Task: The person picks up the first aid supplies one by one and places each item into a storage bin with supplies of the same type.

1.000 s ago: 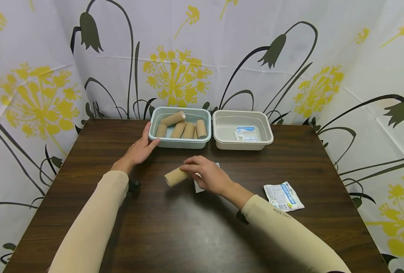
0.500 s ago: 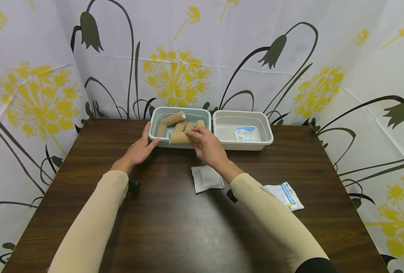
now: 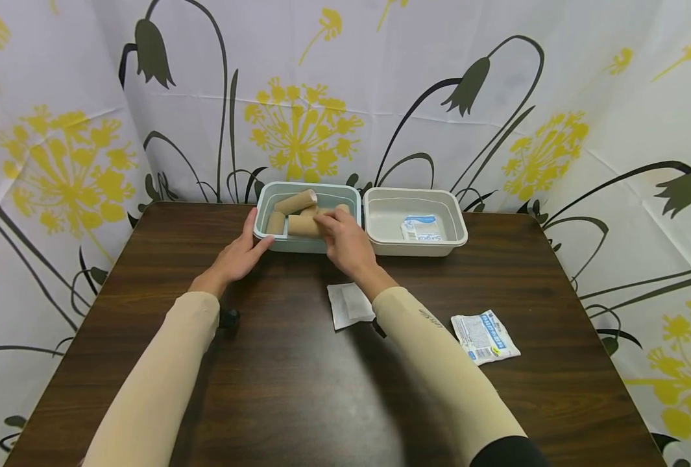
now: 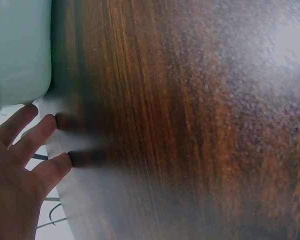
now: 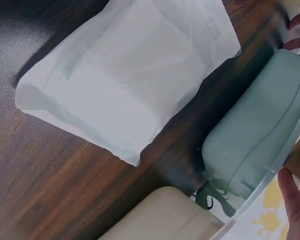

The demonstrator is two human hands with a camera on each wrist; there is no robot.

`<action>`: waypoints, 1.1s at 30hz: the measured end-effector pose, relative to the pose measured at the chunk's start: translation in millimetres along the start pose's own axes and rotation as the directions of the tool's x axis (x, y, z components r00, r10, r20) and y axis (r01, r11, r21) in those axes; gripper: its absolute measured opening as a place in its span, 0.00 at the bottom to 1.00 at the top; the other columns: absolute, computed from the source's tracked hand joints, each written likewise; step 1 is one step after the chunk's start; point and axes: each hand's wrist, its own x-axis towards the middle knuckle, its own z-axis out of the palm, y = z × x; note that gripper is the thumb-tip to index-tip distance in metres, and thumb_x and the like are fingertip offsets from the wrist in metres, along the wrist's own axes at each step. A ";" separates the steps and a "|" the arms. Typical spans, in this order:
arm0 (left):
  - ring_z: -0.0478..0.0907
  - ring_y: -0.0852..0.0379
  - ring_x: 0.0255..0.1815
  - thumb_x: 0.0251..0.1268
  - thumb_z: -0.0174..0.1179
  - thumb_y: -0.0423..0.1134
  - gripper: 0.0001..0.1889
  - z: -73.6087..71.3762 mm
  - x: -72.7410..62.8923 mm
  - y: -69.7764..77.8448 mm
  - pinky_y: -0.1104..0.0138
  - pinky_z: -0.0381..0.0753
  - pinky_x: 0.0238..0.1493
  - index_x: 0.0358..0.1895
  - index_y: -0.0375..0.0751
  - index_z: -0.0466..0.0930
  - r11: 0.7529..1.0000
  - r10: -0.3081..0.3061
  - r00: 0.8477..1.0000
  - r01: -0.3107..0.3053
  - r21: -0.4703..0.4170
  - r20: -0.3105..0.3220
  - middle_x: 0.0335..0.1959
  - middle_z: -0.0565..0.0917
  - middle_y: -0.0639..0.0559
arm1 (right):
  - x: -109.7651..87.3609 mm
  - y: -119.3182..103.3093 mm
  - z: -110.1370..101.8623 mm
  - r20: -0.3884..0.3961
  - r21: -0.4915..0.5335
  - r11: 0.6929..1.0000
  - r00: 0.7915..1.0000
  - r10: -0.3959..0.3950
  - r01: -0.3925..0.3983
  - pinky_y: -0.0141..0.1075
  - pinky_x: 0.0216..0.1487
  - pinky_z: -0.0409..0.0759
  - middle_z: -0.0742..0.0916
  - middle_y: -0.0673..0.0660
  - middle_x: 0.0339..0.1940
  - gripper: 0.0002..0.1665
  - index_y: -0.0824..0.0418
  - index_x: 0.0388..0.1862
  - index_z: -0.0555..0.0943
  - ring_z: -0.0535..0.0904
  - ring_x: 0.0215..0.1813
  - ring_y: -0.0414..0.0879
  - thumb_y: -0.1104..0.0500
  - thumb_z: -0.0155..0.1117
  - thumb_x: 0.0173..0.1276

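Your right hand [image 3: 348, 243] pinches the right end of a tan roll [image 3: 303, 225] between thumb and fingers; the free end points left from your fingertips, level or close to it, within the rim outline of the blue-green bin [image 3: 298, 246]. Can't tell if it touches the rolls [image 3: 295, 202] beneath; your fingers block that bit. Your left hand [image 3: 237, 259] is spread at the bin's left end, thumb along the near rim. Roll should be light, a bit soft, dry and grippy, not fragile; the end pinch looks adequate, but mid-length would sag and swing less. Don't squeeze hard, it could dent. White packet [image 3: 348, 305] lies nearer you, below your right hand; beige bin [image 3: 415, 249] sits just right of it. Packet looks flat and slack, so take an edge.
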 end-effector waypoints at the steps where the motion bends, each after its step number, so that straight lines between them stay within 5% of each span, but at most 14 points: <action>1: 0.53 0.30 0.73 0.73 0.35 0.69 0.43 0.0 -0.2 0.2 0.35 0.52 0.65 0.76 0.64 0.16 1.000 -0.002 1.000 0.002 -0.004 0.002 0.78 0.49 0.34 | 0.3 0.1 0.4 0.003 0.002 1.000 1.000 0.003 -0.003 0.37 0.59 0.73 0.81 0.52 0.57 0.26 0.54 0.61 0.81 0.76 0.60 0.46 0.67 0.66 0.63; 12: 0.51 0.30 0.74 0.73 0.37 0.68 0.44 -1.5 1.1 2.8 0.35 0.51 0.66 0.76 0.65 0.16 1.000 -0.009 1.000 0.009 -0.012 0.011 0.78 0.48 0.35 | -1.5 9.9 2.8 0.037 0.118 0.993 0.999 0.021 -0.025 0.38 0.64 0.70 0.80 0.55 0.63 0.23 0.58 0.60 0.82 0.74 0.65 0.49 0.70 0.57 0.68; 20: 0.54 0.30 0.72 0.74 0.37 0.66 0.43 -0.7 -1.2 3.7 0.36 0.54 0.66 0.77 0.61 0.18 1.000 -0.008 1.000 0.008 0.002 -0.001 0.77 0.50 0.33 | -14.8 14.4 1.4 0.049 0.125 0.992 0.999 0.022 -0.028 0.38 0.65 0.69 0.81 0.54 0.62 0.23 0.59 0.59 0.82 0.74 0.66 0.49 0.71 0.59 0.66; 28: 0.54 0.30 0.73 0.74 0.37 0.66 0.43 -0.8 -2.0 5.5 0.37 0.54 0.66 0.77 0.60 0.18 1.000 -0.007 1.000 0.007 0.008 -0.005 0.77 0.51 0.32 | -49.7 15.9 -13.6 -0.031 0.234 0.971 0.998 -0.051 0.057 0.41 0.61 0.73 0.83 0.56 0.59 0.20 0.60 0.56 0.84 0.77 0.62 0.50 0.69 0.65 0.65; 33: 0.54 0.29 0.73 0.74 0.37 0.66 0.43 -1.6 -1.6 5.1 0.36 0.53 0.66 0.77 0.60 0.17 1.000 -0.007 1.000 0.007 0.003 -0.001 0.77 0.50 0.33 | -84.4 16.9 -31.1 -0.003 0.265 0.960 0.996 -0.088 0.085 0.42 0.57 0.75 0.83 0.52 0.57 0.21 0.57 0.55 0.84 0.79 0.59 0.46 0.67 0.68 0.63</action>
